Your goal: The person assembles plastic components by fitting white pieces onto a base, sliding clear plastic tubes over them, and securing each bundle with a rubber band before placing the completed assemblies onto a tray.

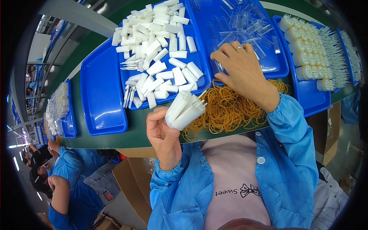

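My left hand (164, 132) is closed around a small cluster of white plastic pieces (186, 111), held up over the near edge of the table. Thin white stems poke out of the cluster's upper right end. Further right, my right hand (243, 69) reaches palm down into a blue tray (274, 63) of loose clear plastic sleeves (245, 25). Its thumb and forefinger bend around a clear sleeve (219, 67), partly hidden by the hand; a ring is on one finger. Tan rubber bands (226, 109) lie heaped below my right wrist.
A blue tray (205, 63) holds piled white plastic pieces (153, 28) and several thin-stemmed parts (130, 94). Another blue tray (101, 92) stands left of it. At right, a tray (316, 103) carries banded bundles (310, 50). Co-workers (73, 168) sit at lower left beside a cardboard box (132, 184).
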Motion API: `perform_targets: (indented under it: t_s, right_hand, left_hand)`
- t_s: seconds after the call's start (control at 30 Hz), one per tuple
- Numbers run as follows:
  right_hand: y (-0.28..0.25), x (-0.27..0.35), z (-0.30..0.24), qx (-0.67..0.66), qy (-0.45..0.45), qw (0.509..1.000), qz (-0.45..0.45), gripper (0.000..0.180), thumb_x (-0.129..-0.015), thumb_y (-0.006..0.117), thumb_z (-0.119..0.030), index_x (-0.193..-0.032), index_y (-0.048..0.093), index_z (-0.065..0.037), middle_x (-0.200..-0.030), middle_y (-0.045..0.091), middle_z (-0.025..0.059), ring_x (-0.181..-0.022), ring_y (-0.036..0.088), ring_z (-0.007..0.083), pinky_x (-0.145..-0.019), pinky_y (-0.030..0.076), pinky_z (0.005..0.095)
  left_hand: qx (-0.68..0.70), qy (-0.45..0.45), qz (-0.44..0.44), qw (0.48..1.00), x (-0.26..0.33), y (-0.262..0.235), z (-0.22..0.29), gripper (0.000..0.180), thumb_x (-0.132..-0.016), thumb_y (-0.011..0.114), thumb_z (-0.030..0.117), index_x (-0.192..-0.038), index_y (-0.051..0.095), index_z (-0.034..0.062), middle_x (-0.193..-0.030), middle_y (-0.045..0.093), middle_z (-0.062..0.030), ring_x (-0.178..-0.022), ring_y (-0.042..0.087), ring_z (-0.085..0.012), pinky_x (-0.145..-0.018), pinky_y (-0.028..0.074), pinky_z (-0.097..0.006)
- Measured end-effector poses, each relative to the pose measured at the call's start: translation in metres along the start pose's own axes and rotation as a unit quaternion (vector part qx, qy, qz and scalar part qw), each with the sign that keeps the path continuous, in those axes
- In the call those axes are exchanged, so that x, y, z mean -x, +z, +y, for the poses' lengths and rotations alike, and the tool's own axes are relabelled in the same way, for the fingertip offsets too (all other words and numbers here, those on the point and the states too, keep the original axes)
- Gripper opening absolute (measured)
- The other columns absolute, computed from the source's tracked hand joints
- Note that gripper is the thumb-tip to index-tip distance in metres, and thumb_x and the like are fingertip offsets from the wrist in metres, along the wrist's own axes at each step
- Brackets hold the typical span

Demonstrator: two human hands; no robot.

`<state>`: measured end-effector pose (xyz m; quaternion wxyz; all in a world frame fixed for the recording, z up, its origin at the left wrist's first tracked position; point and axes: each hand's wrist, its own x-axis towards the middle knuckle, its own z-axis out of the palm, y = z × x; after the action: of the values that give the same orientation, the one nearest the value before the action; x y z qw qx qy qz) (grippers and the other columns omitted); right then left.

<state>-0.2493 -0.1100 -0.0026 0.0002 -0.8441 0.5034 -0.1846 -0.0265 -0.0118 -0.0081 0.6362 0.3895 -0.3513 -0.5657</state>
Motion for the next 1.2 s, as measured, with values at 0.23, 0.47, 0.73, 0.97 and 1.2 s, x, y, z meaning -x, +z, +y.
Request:
perform_targets:
  t_s: [0.23, 0.47, 0.73, 0.97, 1.2]
  right_hand:
    - [-0.010, 0.002, 0.004, -0.168, 0.032, 0.985, 0.036, 0.035, -0.073, 0.069, -0.011, -0.105, 0.055, -0.008, -0.091, 0.057, 0.0077, -0.089, 0.055, 0.0202, -0.081, 0.039, 0.0357]
    - [-0.045, 0.010, -0.007, -0.665, 0.144, 0.726, 0.097, 0.022, -0.089, 0.061, -0.010, -0.108, 0.057, 0.001, -0.103, 0.059, 0.0054, -0.093, 0.055, 0.0093, -0.082, 0.045, 0.0230]
    - [-0.050, 0.026, -0.017, -0.665, 0.076, 0.738, 0.091, 0.022, -0.087, 0.061, -0.004, -0.108, 0.058, 0.003, -0.106, 0.058, 0.0083, -0.099, 0.055, 0.0134, -0.088, 0.045, 0.0274]
    - [-0.049, 0.032, -0.025, -0.702, 0.086, 0.705, 0.050, 0.022, -0.087, 0.061, -0.004, -0.108, 0.059, 0.003, -0.108, 0.057, 0.0094, -0.097, 0.055, 0.0137, -0.086, 0.046, 0.0269]
    - [-0.050, 0.039, -0.024, -0.622, 0.155, 0.765, 0.058, 0.027, -0.085, 0.067, -0.018, -0.100, 0.061, 0.003, -0.093, 0.061, 0.0097, -0.081, 0.059, 0.0121, -0.074, 0.048, 0.0239]
  left_hand:
    - [-0.037, 0.011, -0.004, 0.999, 0.000, -0.003, -0.004, 0.055, -0.077, 0.076, 0.028, -0.117, 0.048, 0.0035, -0.116, 0.054, -0.0095, -0.106, 0.056, -0.0202, -0.090, 0.047, -0.034]
    - [-0.117, 0.112, -0.064, 0.985, 0.003, 0.007, -0.008, 0.042, -0.073, 0.074, -0.002, -0.107, 0.051, -0.0030, -0.120, 0.049, -0.0193, -0.107, 0.056, -0.0248, -0.090, 0.052, -0.035]
    - [-0.110, 0.130, -0.086, 0.982, 0.005, 0.015, -0.010, 0.043, -0.072, 0.076, 0.000, -0.107, 0.052, -0.0026, -0.119, 0.050, -0.0206, -0.106, 0.057, -0.0249, -0.089, 0.051, -0.035]
    - [-0.212, 0.122, -0.101, 0.964, 0.009, 0.015, -0.004, 0.049, -0.073, 0.075, 0.004, -0.117, 0.055, -0.0037, -0.116, 0.051, -0.0164, -0.104, 0.055, -0.0241, -0.089, 0.049, -0.033]
    - [-0.287, 0.142, -0.100, 0.942, 0.011, 0.016, -0.006, 0.042, -0.067, 0.074, -0.001, -0.108, 0.064, -0.0010, -0.112, 0.053, -0.0150, -0.098, 0.055, -0.0234, -0.084, 0.047, -0.033]
